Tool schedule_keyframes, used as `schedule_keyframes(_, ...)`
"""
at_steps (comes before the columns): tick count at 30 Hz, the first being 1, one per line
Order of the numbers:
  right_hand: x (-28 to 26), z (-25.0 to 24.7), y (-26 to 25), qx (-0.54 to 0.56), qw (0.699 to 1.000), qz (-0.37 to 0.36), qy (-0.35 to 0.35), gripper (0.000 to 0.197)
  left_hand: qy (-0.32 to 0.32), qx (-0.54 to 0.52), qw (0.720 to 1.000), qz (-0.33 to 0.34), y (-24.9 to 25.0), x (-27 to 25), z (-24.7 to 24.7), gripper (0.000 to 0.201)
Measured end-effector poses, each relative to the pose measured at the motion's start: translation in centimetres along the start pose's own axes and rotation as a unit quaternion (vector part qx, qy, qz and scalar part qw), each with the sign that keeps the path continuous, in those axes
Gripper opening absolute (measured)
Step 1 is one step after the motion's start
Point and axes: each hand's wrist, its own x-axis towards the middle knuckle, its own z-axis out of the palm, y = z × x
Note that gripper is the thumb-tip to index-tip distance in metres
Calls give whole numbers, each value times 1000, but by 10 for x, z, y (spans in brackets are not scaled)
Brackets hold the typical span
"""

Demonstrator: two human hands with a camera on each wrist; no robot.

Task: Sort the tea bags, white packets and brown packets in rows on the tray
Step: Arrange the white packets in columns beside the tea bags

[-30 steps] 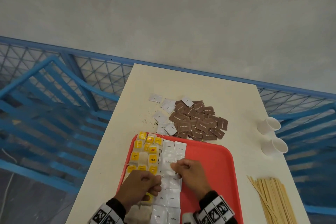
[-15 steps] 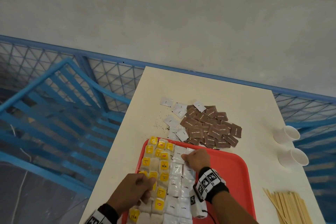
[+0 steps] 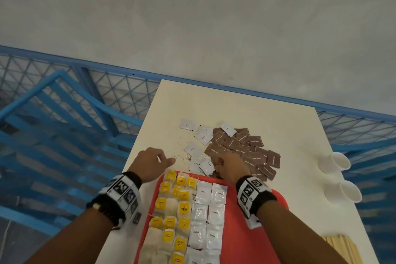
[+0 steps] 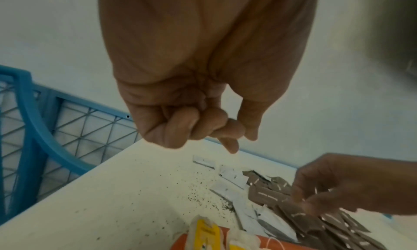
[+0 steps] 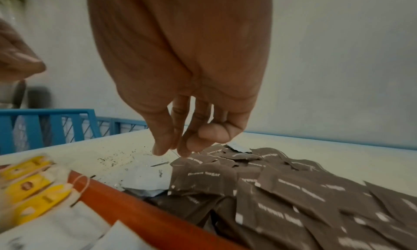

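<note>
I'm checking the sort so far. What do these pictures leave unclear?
- Near end of the tray: cut off by the head view's bottom edge.
- Packets under the right hand: hidden in the head view; the wrist views don't show whether it grips any.
- White packets: print too small.

Dim, flat light; wrist views soft, edges blurred and warped.

Head view high, looking down over table (image 3: 246,109); wrist views close, low — all share brown packets (image 3: 255,152).
</note>
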Motion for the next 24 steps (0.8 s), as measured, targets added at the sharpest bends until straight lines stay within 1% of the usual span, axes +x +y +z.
schedule_keyframes(2,17,1,-3,-48,998,-38,-9,4,-10,26,1000,-2,5,20,12,36)
schedule_keyframes(3,26,4,-4,-62,996,-56,-13,8,-14,32,999,-1,8,27,18,35)
schedule_keyframes(4,34,8,-4,-73,995,-68,-22,16,-18,37,999,-2,10,34,25,34)
schedule_keyframes(5,42,13,-4,-85,993,-77,-33,28,-19,42,999,-3,13,41,32,33)
schedule_keyframes(7,54,21,-3,-128,986,-71,-77,55,-23,56,998,-9,19,52,44,30)
schedule_keyframes(8,58,23,-2,-147,983,-61,-93,64,-25,66,997,-11,22,56,49,27)
schedule_keyframes(9,60,26,-1,-153,981,-52,-102,68,-28,77,997,-13,25,60,54,24)
schedule_keyframes(11,65,29,2,-152,982,-47,-104,64,-36,94,995,-22,33,68,63,19)
schedule_keyframes(13,65,29,5,-149,983,-50,-96,58,-44,111,992,-35,40,75,71,21)
schedule_keyframes(14,65,29,7,-141,984,-52,-92,55,-47,120,991,-44,43,79,75,26)
schedule_keyframes(17,63,27,16,-113,988,-70,-79,51,-53,160,983,-73,48,87,87,48)
schedule_keyframes(19,60,26,20,-100,989,-81,-73,51,-58,193,974,-100,51,90,93,57)
schedule_keyframes(21,58,23,23,-79,991,-87,-70,46,-60,208,969,-118,55,92,98,55)
schedule_keyframes(24,57,21,26,-29,992,-97,-73,29,-54,225,964,-130,59,94,101,52)
